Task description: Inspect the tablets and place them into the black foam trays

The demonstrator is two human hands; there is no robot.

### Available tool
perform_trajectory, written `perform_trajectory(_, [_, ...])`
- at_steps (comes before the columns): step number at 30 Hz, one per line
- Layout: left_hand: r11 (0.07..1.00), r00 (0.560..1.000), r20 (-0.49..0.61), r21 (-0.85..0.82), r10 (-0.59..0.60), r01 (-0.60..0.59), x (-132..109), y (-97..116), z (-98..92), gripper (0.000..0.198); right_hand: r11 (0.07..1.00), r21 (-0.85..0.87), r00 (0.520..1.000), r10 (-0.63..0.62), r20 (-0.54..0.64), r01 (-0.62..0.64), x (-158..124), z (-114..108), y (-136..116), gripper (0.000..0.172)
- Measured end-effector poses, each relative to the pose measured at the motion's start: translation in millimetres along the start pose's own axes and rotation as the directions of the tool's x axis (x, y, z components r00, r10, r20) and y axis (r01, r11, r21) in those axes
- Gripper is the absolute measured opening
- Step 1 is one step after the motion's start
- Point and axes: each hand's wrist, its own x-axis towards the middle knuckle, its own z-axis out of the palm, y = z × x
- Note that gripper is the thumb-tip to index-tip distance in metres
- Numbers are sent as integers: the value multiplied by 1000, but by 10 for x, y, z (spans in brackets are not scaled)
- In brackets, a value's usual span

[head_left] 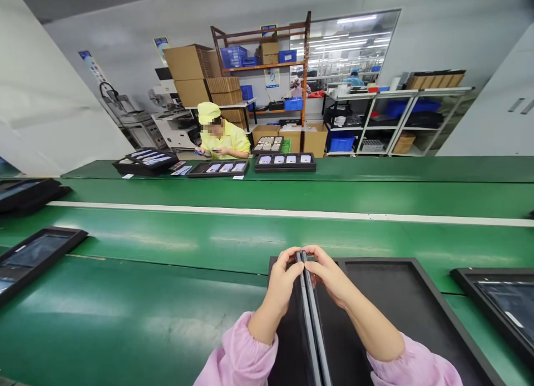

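Observation:
Two thin, flat slabs with grey edges, perhaps tablets, stand on edge side by side above a black tray. My left hand grips the far end of the left slab, thumb on top and fingers around its outer side. Pinched the same way, the right slab is in my right hand. The slabs touch or nearly touch along their length, and their near ends run out of the bottom of the picture. Their broad faces are mostly hidden, so I cannot tell the exact kind.
Other black trays holding dark glassy panels lie at the left and right on the green bench. A white strip crosses it. Beyond, a person in yellow works behind small trays of pale items.

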Motion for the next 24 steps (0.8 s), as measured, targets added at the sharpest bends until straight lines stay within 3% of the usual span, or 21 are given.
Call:
perform_trajectory(4, [1000,995,104,-19,-7,9,-29,4,-46,45,1000,-6,995,5,100,-4,-51,-38,-27,40])
perform_trajectory(11, [1000,991,135,9,-15,14,-35,12,-44,46,1000,11,994,14,113,-15,-55,-50,-47,43])
perform_trajectory(18, [998,978,203,-39,50,-43,0,-163,-142,55,1000,-18,985,13,170,-10,-85,-93,-39,51])
perform_trajectory(21, [999,962,272,-33,6,3,-20,-151,-163,65,999,-36,983,27,182,-21,-112,-98,-64,57])
perform_trajectory(24, [998,961,272,-23,-42,50,-57,-88,-135,68,998,-53,987,23,160,-15,-129,-93,-84,56])
